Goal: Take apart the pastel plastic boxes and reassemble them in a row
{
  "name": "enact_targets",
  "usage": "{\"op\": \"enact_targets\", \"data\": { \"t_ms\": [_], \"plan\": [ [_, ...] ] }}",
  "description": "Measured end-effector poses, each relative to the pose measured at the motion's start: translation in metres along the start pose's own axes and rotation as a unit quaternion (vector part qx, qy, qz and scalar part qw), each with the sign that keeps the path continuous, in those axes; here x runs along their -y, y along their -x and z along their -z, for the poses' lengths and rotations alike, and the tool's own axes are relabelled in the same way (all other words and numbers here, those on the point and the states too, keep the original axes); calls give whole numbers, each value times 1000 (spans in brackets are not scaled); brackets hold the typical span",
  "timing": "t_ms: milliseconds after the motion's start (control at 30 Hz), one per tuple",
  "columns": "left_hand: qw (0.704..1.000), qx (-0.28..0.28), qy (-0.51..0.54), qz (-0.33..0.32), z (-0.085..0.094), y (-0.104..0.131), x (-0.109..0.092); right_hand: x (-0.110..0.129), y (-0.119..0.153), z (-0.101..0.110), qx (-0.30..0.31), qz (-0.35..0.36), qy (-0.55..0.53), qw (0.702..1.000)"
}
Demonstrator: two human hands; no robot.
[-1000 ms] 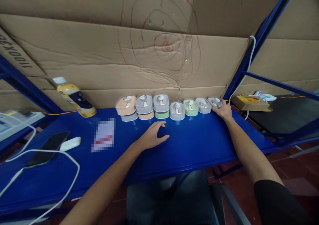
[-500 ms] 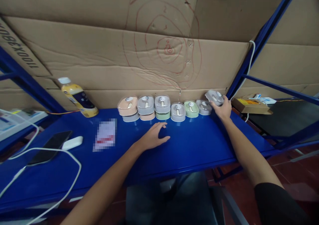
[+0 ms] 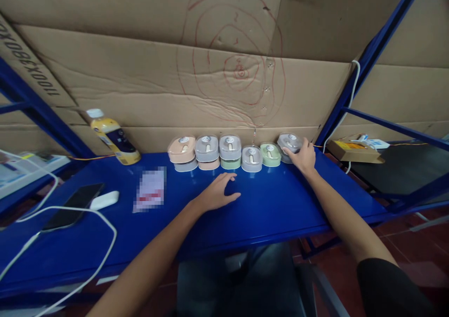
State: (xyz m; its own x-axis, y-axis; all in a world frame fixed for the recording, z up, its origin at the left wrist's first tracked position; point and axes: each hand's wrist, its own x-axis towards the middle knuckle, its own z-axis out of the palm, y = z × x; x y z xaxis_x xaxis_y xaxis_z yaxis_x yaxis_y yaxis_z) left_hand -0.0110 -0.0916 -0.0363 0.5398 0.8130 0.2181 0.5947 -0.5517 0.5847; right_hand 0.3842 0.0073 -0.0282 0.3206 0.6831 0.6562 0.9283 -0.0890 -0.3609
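Note:
At the right end of a row of small boxes with clear lids, my right hand (image 3: 304, 158) is closed around a grey lidded box (image 3: 289, 141). That box sits over another grey box, which is mostly covered. Left of it stand a single green box (image 3: 270, 154) and a single grey box (image 3: 251, 158). Farther left are three two-high stacks, topped by a grey box (image 3: 230, 146), another grey box (image 3: 207, 147) and a peach box (image 3: 181, 148). My left hand (image 3: 219, 193) lies on the table in front of the stacks, fingers apart, holding nothing.
The blue table (image 3: 259, 214) backs onto a cardboard wall (image 3: 140, 74) with red rings drawn on it. At the left are a yellow drink bottle (image 3: 115, 137), a phone (image 3: 72, 207), a white cable (image 3: 114, 235) and a blurred packet (image 3: 150, 189). An open carton (image 3: 354, 151) lies beyond the right post.
My right hand has moved left and slightly down with the grey box, from the right of the row to over the end grey box. My left hand has stayed still.

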Motion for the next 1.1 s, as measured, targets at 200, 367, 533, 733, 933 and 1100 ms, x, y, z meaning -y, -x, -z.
{"op": "enact_targets", "data": {
  "t_ms": [200,367,533,733,933,1100],
  "plan": [
    [1000,0,-1,-4,-1,-1,0,33,13,23,-76,157,-44,984],
    [1000,-16,0,-8,-2,-1,3,99,58,12,127,385,-87,910],
    [999,-38,5,-21,-4,-2,8,130,92,5,212,374,-75,900],
    [997,-73,18,14,-4,-3,11,128,104,41,170,315,-155,921],
    [997,-72,23,19,-3,-2,12,140,107,50,224,167,-38,959],
    [997,-63,45,23,0,-1,10,121,92,51,341,306,-169,873]
  ]
}}
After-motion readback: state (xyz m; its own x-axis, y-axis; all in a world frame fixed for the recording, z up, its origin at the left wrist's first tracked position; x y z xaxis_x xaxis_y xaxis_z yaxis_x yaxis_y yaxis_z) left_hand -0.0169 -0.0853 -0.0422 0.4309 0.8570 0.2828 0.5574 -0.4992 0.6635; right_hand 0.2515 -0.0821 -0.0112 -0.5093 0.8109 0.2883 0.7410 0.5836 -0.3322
